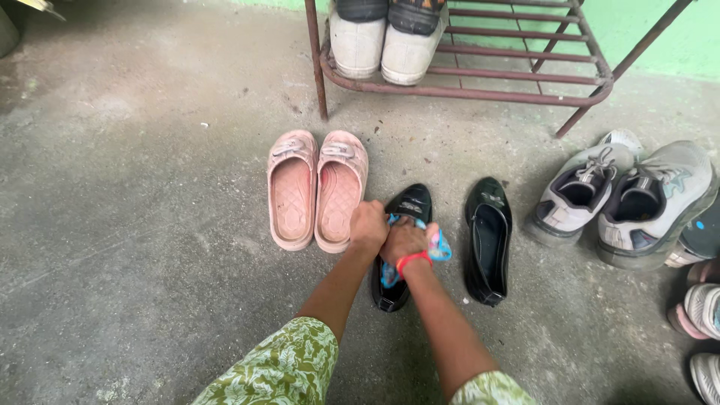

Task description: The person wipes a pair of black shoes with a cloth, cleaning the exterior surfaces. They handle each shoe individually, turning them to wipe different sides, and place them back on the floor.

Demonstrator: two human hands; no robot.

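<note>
Two glossy black flat shoes lie side by side on rough, stained grey concrete. Both hands work on the left black shoe (405,225): the left hand (368,224) is clenched on its rim at the nine o'clock side, and the right hand (405,240), a red band at its wrist, is closed over a crumpled blue cloth (439,246) pressed onto the shoe's opening. The other black shoe (487,240) lies apart at three o'clock, smooth and pointed, its dark inside showing. At nine o'clock from the hands sits a pair of pink slippers (316,189), moulded, rounded and dusty, touching each other. At three o'clock, further out, stand two grey laced sneakers (622,196) with thick soles, and more footwear is cut off by the frame's right edge. At twelve o'clock a rust-brown metal rack (517,82) of thin bars stands against a green wall (675,37), holding a pair of white-toed shoes (386,41) on its bottom shelf. The sleeves are green with a leaf print.
</note>
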